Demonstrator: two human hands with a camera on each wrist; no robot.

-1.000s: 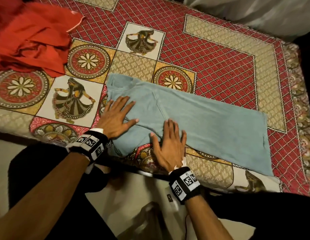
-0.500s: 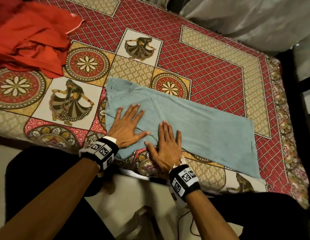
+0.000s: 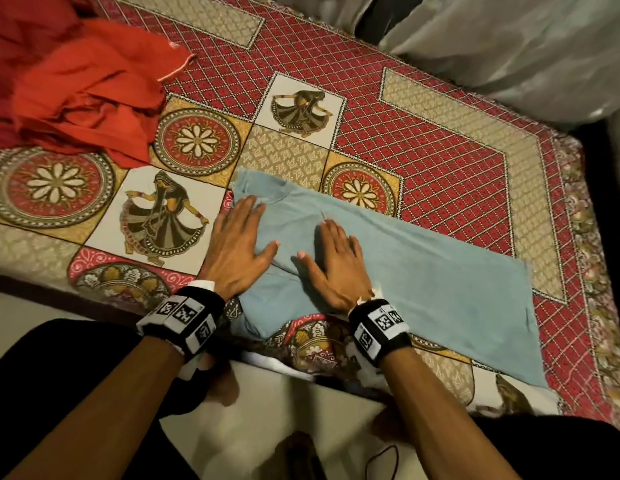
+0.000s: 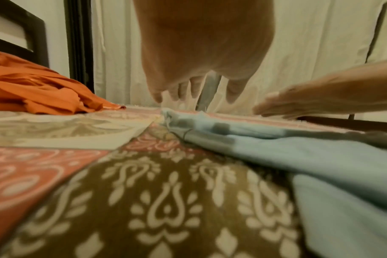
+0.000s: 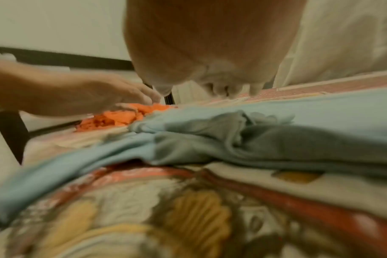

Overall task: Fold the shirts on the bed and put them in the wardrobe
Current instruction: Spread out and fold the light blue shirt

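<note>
The patterned bed (image 3: 440,157) carries the blue shirt (image 3: 423,289) along its near edge, long axis running from the collar at left to the hem at far right, with a red shirt (image 3: 87,98) heaped well apart at the far left. Both palms press flat on the collar end, fingers straight and slightly spread. The left hand (image 3: 237,251) is by the neckline, while the right hand (image 3: 336,268) is nearer the hem, probably the one to fetch it.
</note>
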